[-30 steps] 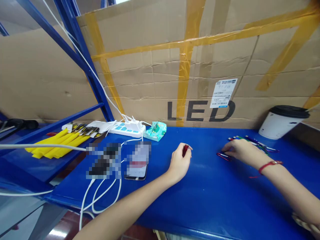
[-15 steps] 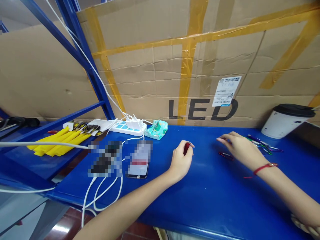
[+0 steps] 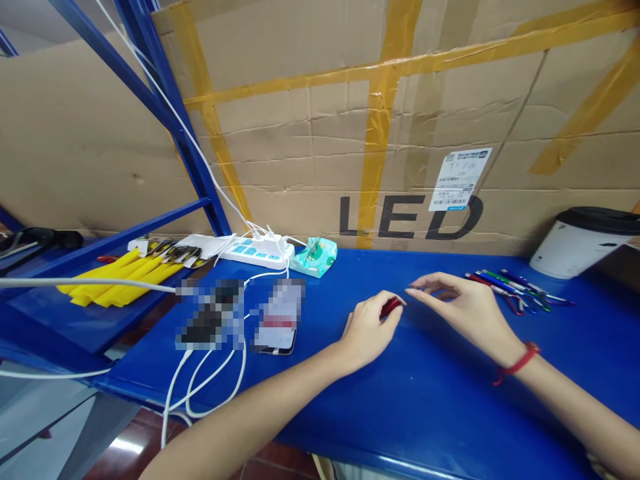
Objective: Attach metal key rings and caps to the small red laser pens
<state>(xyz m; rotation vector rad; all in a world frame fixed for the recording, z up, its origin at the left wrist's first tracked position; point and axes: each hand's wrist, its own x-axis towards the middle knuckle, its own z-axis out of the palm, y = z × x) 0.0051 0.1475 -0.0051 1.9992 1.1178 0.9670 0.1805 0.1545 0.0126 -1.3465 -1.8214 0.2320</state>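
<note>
Between the thumb and fingers of my left hand (image 3: 373,330) is a short red pen barrel (image 3: 390,306), held just above the blue tabletop; part of it is hidden in the grip. My right hand (image 3: 460,310), with a red string bracelet (image 3: 523,360) at the wrist, faces it from the right. Its thumb and fingertips are drawn into a pinch, and a small dark bit shows between them, too small to name. A narrow gap separates the two hands' fingertips. Behind my right hand lies a bunch of coloured pens (image 3: 525,290), red, blue and green, partly covered by the hand.
A lidded paper cup (image 3: 570,247) stands at the back right, before a cardboard box (image 3: 280,153). To the left are a phone (image 3: 279,317), a blurred-out device with white cables (image 3: 240,380), a power strip (image 3: 257,252), a tissue pack (image 3: 317,257) and yellow-handled items (image 3: 120,280).
My right hand has moved left, close to my left hand. The red piece that lay under it no longer shows on the table. My left hand has shifted slightly right, tilting the red barrel.
</note>
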